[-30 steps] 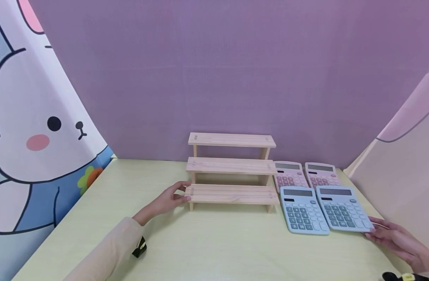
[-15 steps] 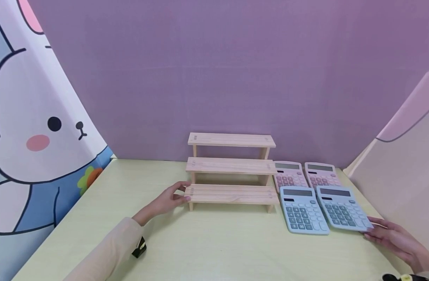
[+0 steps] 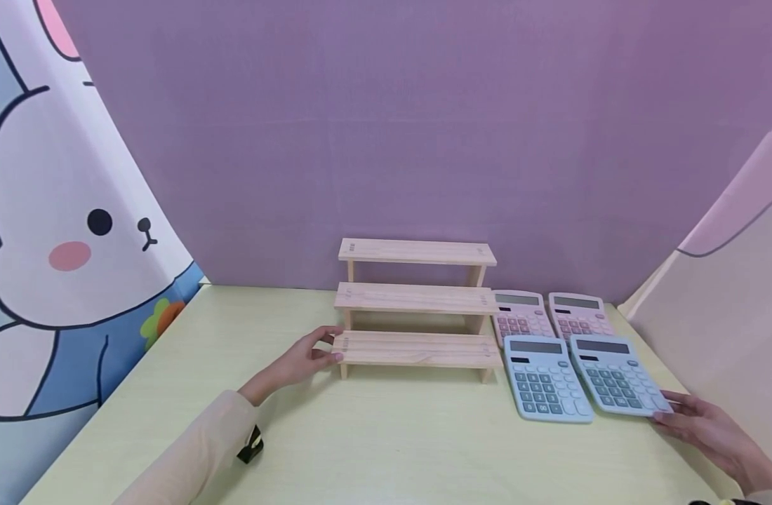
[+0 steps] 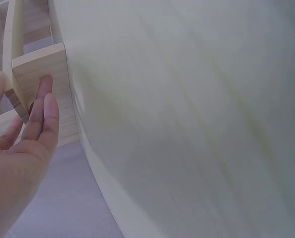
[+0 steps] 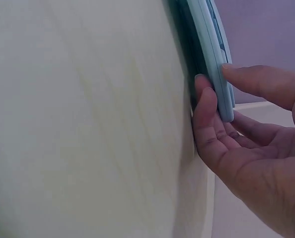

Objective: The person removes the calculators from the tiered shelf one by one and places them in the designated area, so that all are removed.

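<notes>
A three-step wooden stand (image 3: 417, 298) stands against the back wall. My left hand (image 3: 310, 358) grips the left end of its lowest step; in the left wrist view the thumb lies over the board (image 4: 11, 54) and the fingers reach under it, touching the side leg (image 4: 43, 69). To the right, my right hand (image 3: 708, 431) pinches the near right corner of the right-hand blue calculator (image 3: 616, 375). In the right wrist view the thumb is on the calculator's (image 5: 214, 59) edge, with fingertips beneath it. A second blue calculator (image 3: 544, 382) lies just left of the held one.
Two pink calculators, the left (image 3: 518, 312) and the right (image 3: 578, 313), lie behind the blue ones, beside the stand. A purple cloth wall (image 3: 411, 140) closes the back. A cartoon-printed curtain (image 3: 64, 280) hangs at left, and a pale panel (image 3: 727, 308) borders the right.
My right hand shifts slightly at the blue calculator's corner, its thumb now over the edge. The left hand and the stand stay put.
</notes>
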`<state>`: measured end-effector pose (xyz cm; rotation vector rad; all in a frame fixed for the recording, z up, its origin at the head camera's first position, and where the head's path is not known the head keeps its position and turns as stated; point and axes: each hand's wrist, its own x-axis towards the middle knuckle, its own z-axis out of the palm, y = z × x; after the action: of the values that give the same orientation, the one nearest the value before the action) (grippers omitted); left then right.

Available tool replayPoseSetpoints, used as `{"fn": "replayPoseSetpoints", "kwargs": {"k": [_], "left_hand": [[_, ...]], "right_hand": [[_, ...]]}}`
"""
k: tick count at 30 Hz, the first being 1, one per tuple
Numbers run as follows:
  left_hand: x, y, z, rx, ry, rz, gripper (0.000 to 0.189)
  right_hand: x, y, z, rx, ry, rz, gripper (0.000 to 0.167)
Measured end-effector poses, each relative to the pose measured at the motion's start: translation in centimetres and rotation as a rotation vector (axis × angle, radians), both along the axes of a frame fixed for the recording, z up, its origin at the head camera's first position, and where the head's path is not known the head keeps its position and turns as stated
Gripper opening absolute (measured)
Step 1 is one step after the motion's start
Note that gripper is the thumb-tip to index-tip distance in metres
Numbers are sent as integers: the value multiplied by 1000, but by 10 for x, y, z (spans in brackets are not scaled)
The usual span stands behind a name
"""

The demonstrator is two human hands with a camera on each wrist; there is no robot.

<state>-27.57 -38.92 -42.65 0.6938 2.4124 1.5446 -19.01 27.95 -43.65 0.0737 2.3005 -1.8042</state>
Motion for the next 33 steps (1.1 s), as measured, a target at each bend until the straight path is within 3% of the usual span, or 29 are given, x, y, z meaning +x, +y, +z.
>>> {"fn": "replayPoseSetpoints", "kwargs": {"k": [5, 8, 15, 22, 29, 33], "left_hand": [[0, 0, -1, 1, -3, 0, 59], [0, 0, 0, 2, -1, -3, 59], [0, 0, 0, 3, 5, -9, 58], [0, 1, -1, 3, 18, -6, 57], [0, 1, -1, 7, 25, -15, 57], [0, 2, -1, 5, 18, -6, 57]], "right_hand": [[0, -4, 1, 193, 23, -54, 45], [0, -6, 1, 306, 39, -68, 65], [1, -10, 5, 381, 32, -87, 71], [3, -10, 5, 411, 38, -106, 68], [5, -13, 8, 411, 78, -116, 31], [5, -15, 9, 428, 72, -111, 42]]}}
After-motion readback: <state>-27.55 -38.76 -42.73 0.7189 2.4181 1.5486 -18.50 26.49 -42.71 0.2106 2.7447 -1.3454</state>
